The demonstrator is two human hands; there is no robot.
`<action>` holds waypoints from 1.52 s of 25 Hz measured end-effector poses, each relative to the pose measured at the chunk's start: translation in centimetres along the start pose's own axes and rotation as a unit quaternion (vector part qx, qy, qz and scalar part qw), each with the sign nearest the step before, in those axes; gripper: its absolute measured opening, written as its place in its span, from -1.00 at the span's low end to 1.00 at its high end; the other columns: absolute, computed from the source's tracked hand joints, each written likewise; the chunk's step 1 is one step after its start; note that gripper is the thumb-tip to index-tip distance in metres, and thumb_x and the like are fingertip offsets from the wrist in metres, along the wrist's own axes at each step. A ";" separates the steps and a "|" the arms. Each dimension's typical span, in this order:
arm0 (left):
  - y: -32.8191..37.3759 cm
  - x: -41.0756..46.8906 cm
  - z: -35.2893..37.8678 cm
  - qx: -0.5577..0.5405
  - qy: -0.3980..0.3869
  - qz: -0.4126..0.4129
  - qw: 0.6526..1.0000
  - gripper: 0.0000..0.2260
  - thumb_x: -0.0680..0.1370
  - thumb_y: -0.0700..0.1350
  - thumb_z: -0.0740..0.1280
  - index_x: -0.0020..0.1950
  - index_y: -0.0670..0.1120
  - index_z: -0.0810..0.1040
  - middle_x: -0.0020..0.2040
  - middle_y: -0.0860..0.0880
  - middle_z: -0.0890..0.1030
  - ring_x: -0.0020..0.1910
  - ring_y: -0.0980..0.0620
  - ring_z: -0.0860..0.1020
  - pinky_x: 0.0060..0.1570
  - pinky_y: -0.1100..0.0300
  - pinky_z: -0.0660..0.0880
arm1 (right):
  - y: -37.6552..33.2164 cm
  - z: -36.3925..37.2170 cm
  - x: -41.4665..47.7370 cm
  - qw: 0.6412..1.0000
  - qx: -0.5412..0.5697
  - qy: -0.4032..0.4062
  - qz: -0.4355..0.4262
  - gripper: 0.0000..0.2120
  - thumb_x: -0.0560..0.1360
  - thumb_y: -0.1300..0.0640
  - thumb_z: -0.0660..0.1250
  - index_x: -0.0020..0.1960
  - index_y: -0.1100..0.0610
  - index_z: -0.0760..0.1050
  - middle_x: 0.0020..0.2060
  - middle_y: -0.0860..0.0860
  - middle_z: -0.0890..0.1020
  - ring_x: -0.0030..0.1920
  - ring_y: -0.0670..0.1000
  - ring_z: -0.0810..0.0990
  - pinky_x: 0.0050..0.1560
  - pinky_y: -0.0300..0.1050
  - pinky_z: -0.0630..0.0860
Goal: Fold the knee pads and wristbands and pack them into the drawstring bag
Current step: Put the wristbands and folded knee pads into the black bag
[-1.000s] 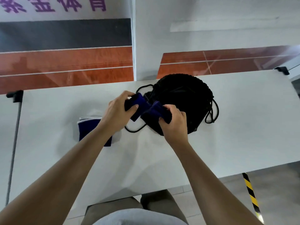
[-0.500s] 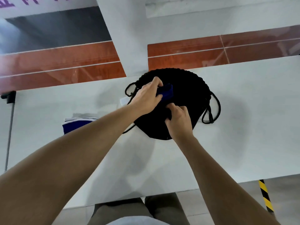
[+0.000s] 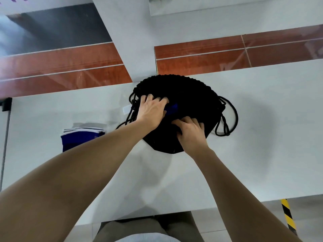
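- Clamp (image 3: 6,104): a black fitting sits on the far left edge of the table (image 3: 262,145), with a thin rod running down from it.
- Pads (image 3: 82,137): a folded blue stack with white edging lies flat on the table, left of the bag and well apart from it. The left forearm crosses in front of its near corner. How many pieces make up the stack cannot be told.
- Label (image 3: 127,109): a small white slip lies on the table, just beside the bag's left cords.
- Left hand (image 3: 152,111): it rests palm down on the left part of the bag, fingers curled and fairly close together, tips pressing into the black fabric near the mouth. A blue wristband (image 3: 172,109) shows at the thumb side of this hand, touching it; only a small strip is visible, the rest is hidden by the hand and the bag. Whether the fingers actually grip the wristband cannot be told.
- Bag (image 3: 192,95): black, gathered in pleats along its far rim, it lies on the table near the far edge, roughly centred.
- Right hand (image 3: 191,132): it lies on the near part of the bag, fingers bent and bunched, pinching the black fabric just below the wristband.
- Cords (image 3: 227,119): black loops trail off the bag's right side onto the table; more cords hang at its left side.
- Tape (image 3: 288,217): a yellow-and-black strip marks the floor beyond the near right table edge.
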State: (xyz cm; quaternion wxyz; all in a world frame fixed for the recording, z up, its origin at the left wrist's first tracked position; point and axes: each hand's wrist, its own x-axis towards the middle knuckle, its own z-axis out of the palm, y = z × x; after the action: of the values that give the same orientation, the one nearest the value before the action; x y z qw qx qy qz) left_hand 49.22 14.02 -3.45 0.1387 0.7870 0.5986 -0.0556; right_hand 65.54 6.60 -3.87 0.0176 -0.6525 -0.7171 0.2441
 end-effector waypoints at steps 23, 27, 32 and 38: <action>-11.3 -20.0 -3.6 -0.104 0.180 -0.088 0.974 -0.74 0.54 -0.03 0.34 0.23 0.02 0.56 0.21 0.03 0.57 0.24 -0.08 0.48 0.30 0.01 0.28 | -15.5 1.0 -4.8 0.988 0.039 0.134 -0.060 -0.59 0.53 0.10 0.29 0.38 0.05 0.44 0.35 0.00 0.48 0.33 0.08 0.43 0.29 0.05 0.38; -16.2 -23.0 -1.7 -0.127 0.178 -0.116 0.969 -0.73 0.53 -0.06 0.33 0.24 0.02 0.55 0.21 -0.01 0.56 0.22 -0.14 0.46 0.26 0.02 0.24 | -19.8 4.5 -5.2 0.991 0.038 0.109 -0.064 -0.57 0.51 0.11 0.32 0.38 0.05 0.45 0.33 -0.01 0.49 0.31 0.08 0.44 0.27 0.02 0.38; -20.8 -25.4 0.1 -0.143 0.147 -0.168 0.964 -0.52 0.54 -0.08 0.33 0.46 -0.02 0.36 0.45 -0.08 0.38 0.34 -0.20 0.39 0.37 -0.07 0.25 | -24.2 8.6 -5.7 0.994 0.057 0.077 -0.053 -0.58 0.52 0.10 0.29 0.38 0.05 0.43 0.24 0.03 0.52 0.24 0.11 0.47 0.26 0.03 0.38; -23.3 -26.0 2.5 -0.230 0.032 -0.261 0.937 -0.37 0.59 -0.01 0.30 0.60 -0.07 0.11 0.49 -0.11 0.36 0.39 -0.23 0.35 0.37 -0.07 0.27 | -27.6 11.7 -5.3 0.978 0.199 0.001 0.065 -0.50 0.56 0.04 0.31 0.45 -0.03 0.23 0.23 0.06 0.50 0.14 0.09 0.54 0.16 0.03 0.49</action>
State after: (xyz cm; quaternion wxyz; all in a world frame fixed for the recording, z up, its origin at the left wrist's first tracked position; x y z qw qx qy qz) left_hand 19.85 -5.04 -2.76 0.2771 0.5513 0.7834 0.0744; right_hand 36.72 -3.03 -2.34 0.1319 -0.6813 -0.6103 0.3820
